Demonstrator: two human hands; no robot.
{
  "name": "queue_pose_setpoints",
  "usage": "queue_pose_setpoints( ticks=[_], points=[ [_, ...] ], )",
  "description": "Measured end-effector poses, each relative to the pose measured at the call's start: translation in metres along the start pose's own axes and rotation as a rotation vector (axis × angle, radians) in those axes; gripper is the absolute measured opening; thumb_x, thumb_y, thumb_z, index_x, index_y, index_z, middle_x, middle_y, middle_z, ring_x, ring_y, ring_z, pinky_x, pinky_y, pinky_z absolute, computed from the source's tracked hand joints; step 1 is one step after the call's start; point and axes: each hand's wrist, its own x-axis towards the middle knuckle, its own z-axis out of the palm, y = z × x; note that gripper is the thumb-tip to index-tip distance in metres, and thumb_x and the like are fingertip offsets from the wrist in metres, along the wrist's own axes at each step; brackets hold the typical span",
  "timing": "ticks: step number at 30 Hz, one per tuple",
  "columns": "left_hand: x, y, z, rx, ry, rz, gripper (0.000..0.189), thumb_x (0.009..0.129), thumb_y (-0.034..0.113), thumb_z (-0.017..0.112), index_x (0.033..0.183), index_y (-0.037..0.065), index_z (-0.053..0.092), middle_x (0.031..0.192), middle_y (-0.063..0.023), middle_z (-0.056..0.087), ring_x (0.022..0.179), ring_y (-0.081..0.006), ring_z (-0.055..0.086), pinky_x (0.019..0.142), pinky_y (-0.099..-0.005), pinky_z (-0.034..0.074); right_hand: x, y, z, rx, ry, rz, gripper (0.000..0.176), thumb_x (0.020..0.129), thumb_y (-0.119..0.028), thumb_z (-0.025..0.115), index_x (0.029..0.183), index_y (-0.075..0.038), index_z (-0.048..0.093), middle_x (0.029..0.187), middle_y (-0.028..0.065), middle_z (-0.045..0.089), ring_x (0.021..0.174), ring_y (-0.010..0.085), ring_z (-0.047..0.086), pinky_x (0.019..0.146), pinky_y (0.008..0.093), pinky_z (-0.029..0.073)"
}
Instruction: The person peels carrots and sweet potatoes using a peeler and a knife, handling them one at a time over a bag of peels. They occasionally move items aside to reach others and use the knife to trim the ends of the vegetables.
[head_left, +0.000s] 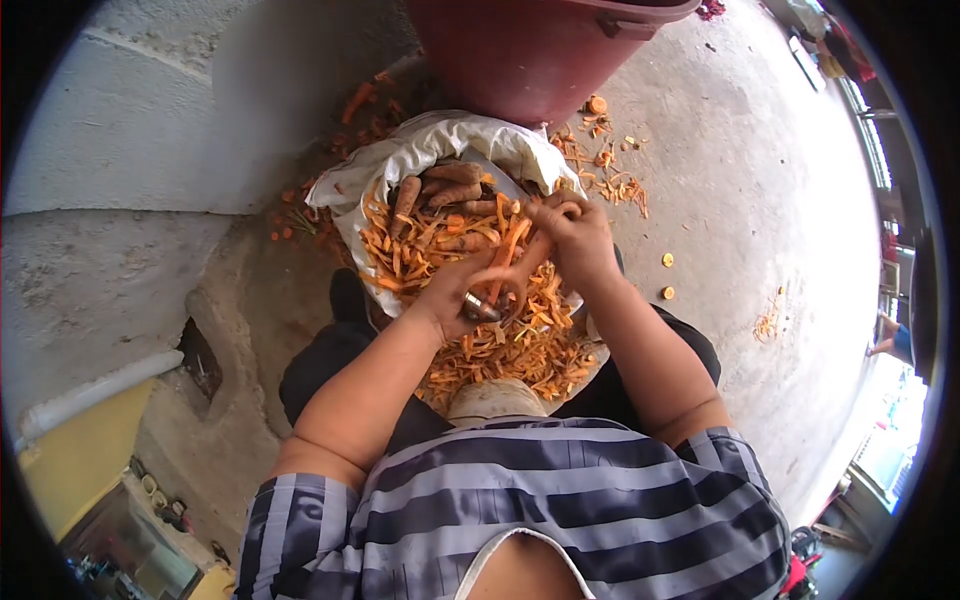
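My left hand (458, 292) is closed around a tool with a shiny metal handle (482, 307); its working end is hidden by the fingers. My right hand (582, 240) grips a carrot (538, 250) near its upper end, and the carrot slants down toward the left fingers. Both hands are over an open white sack (350, 170) heaped with orange carrot peelings (550, 345). Several unpeeled, brownish carrots (455, 185) lie on the peelings at the far side of the sack.
A large red plastic tub (500, 60) stands just beyond the sack. Peel scraps (622, 188) and cut carrot ends (668, 260) lie on the concrete floor (740, 200). A grey wall (110, 130) rises at the left. Part of another person (890, 340) shows at the far right.
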Motion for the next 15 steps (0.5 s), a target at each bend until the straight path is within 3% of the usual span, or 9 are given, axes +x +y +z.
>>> queue_pose_setpoints(
  ticks=[1,3,4,5,6,8,12,15],
  points=[
    [-0.005,0.002,0.011,0.135,0.039,-0.016,0.035,0.09,0.036,0.042,0.103,0.005,0.051,0.076,-0.0058,0.054,0.061,-0.0112,0.054,0.05,-0.0231,0.047,0.006,-0.003,-0.004,-0.03,0.063,0.04,0.02,0.071,-0.017,0.069,0.071,-0.001,0.059,0.06,0.0029,0.053,0.055,0.0102,0.05,0.049,0.0241,0.041],
    [-0.002,-0.001,0.006,0.123,0.0,-0.06,0.035,0.091,0.035,0.039,0.108,0.006,0.047,0.073,-0.0047,0.049,0.058,-0.0103,0.047,0.048,-0.0221,0.042,0.026,-0.014,-0.024,-0.064,0.315,-0.067,0.022,0.072,-0.016,0.067,0.076,0.004,0.058,0.061,0.0045,0.055,0.048,0.0102,0.048,0.041,0.023,0.036],
    [0.0,-0.003,0.003,0.117,-0.019,-0.083,0.035,0.092,0.034,0.037,0.111,0.007,0.045,0.071,-0.0042,0.047,0.056,-0.0098,0.044,0.047,-0.0215,0.039,0.043,-0.01,-0.05,-0.037,0.322,-0.088,0.022,0.072,-0.016,0.067,0.076,0.004,0.058,0.061,0.0051,0.055,0.047,0.0105,0.047,0.039,0.0234,0.034],
    [0.001,-0.004,0.0,0.11,-0.036,-0.106,0.035,0.092,0.034,0.036,0.114,0.007,0.043,0.069,-0.0037,0.045,0.055,-0.0094,0.04,0.046,-0.021,0.036,0.046,-0.017,-0.056,-0.067,0.464,-0.158,0.02,0.073,-0.021,0.067,0.071,-0.004,0.057,0.059,0.0023,0.052,0.045,0.0073,0.042,0.039,0.0212,0.03],
    [0.001,-0.004,0.0,0.073,-0.054,-0.106,0.035,0.092,0.034,0.035,0.113,0.007,0.044,0.07,-0.004,0.045,0.055,-0.01,0.041,0.047,-0.0214,0.037,0.049,-0.023,-0.063,-0.154,0.506,-0.196,0.02,0.074,-0.02,0.067,0.071,-0.004,0.056,0.058,0.0019,0.051,0.044,0.0075,0.042,0.038,0.0214,0.03],
    [0.0,-0.001,0.0,0.002,-0.09,-0.102,0.034,0.092,0.033,0.034,0.112,0.008,0.045,0.072,-0.0045,0.046,0.056,-0.0112,0.044,0.047,-0.0222,0.038,0.044,-0.022,-0.06,0.089,0.489,-0.166,0.02,0.074,-0.019,0.067,0.074,-0.002,0.055,0.058,0.0017,0.05,0.044,0.0083,0.043,0.038,0.0215,0.03],
    [0.005,-0.003,-0.007,-0.041,-0.044,-0.082,0.033,0.091,0.035,0.037,0.108,0.008,0.048,0.076,-0.0044,0.05,0.061,-0.0128,0.049,0.051,-0.0258,0.042,0.0,-0.022,-0.007,0.101,0.044,0.019,0.022,0.072,-0.019,0.069,0.072,0.0,0.057,0.06,0.0025,0.053,0.051,0.0097,0.049,0.046,0.0226,0.04],
    [-0.001,-0.005,0.017,-0.073,0.078,-0.079,0.033,0.09,0.036,0.041,0.104,0.008,0.05,0.074,-0.003,0.05,0.063,-0.0127,0.051,0.053,-0.0286,0.045,-0.005,-0.003,-0.002,-0.235,-0.156,-0.114,0.019,0.072,-0.02,0.069,0.07,-0.003,0.06,0.06,0.0022,0.055,0.052,0.0096,0.049,0.048,0.0244,0.041]
  ],
)
